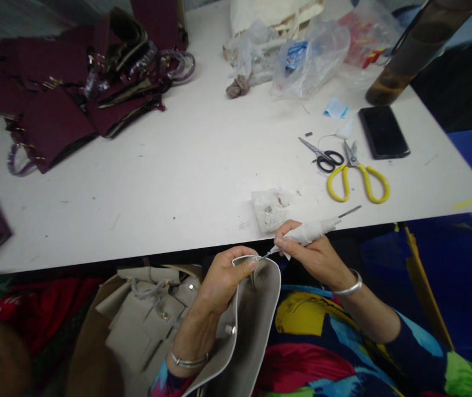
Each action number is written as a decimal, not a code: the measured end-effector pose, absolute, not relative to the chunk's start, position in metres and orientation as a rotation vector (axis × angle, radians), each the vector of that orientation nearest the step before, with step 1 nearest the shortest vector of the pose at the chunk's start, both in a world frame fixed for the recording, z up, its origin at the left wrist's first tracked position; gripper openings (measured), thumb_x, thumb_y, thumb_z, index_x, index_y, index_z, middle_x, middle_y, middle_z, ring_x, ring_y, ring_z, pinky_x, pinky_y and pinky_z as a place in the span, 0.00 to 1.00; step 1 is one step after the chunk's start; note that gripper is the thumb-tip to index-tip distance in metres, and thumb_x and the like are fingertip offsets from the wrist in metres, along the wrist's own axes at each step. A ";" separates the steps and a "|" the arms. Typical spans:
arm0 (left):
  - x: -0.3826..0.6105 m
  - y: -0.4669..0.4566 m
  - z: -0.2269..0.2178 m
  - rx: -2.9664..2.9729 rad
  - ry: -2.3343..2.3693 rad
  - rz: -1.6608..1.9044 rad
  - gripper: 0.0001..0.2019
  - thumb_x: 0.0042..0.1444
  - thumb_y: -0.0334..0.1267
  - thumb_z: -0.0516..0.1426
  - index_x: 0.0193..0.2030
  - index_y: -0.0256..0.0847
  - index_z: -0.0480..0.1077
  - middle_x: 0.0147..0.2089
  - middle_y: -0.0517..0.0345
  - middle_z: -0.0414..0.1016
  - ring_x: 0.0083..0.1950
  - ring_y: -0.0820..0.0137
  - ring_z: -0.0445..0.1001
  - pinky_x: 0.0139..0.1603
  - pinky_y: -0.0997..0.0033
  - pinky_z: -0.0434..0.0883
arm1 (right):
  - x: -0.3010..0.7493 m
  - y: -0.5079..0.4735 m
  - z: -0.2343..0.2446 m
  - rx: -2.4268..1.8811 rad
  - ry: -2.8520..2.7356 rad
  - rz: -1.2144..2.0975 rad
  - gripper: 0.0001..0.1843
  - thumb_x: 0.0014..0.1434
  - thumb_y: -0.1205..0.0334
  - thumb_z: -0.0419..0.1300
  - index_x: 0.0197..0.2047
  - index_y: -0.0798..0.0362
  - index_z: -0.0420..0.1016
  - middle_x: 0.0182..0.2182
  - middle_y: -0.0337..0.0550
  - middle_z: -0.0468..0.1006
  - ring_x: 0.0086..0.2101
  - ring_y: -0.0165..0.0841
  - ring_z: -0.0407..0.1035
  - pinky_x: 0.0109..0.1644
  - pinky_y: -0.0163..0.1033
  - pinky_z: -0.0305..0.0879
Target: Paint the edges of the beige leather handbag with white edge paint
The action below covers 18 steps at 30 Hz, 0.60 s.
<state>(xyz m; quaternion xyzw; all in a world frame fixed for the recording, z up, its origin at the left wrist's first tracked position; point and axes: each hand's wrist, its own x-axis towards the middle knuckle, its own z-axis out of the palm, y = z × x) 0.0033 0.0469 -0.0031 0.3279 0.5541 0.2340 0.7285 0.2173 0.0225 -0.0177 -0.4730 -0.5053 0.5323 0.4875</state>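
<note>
On my lap lies a beige leather bag (149,325) with a flap panel (256,320) raised at its right. My left hand (223,281) is closed, pinching the upper rim of that panel between thumb and fingers. My right hand (314,256) is closed around a thin tool with a white-wrapped handle (314,230). The tool's metal tip touches the panel's rim right beside my left thumb. Both wrists wear silver bangles.
The white table (203,165) carries a pile of maroon bag parts (66,94) at far left, yellow-handled scissors (358,179), small black scissors (322,157), a black phone (382,132), a crumpled white packet (269,208) and plastic bags (302,49) at the back.
</note>
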 end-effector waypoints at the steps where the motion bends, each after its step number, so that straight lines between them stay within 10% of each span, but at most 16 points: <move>1: 0.003 0.047 -0.003 0.727 1.219 0.511 0.21 0.39 0.47 0.77 0.34 0.35 0.80 0.31 0.57 0.78 0.32 0.71 0.71 0.38 0.71 0.68 | 0.217 0.023 -0.018 -1.151 -1.229 1.293 0.12 0.70 0.54 0.63 0.38 0.53 0.76 0.29 0.36 0.73 0.30 0.29 0.68 0.36 0.36 0.66; 18: 0.008 0.040 -0.012 0.574 1.227 0.570 0.19 0.38 0.43 0.75 0.32 0.37 0.76 0.26 0.59 0.75 0.27 0.72 0.69 0.31 0.73 0.64 | 0.223 0.013 -0.016 -0.975 -1.800 0.990 0.05 0.70 0.60 0.63 0.41 0.52 0.77 0.34 0.41 0.79 0.35 0.32 0.71 0.41 0.39 0.68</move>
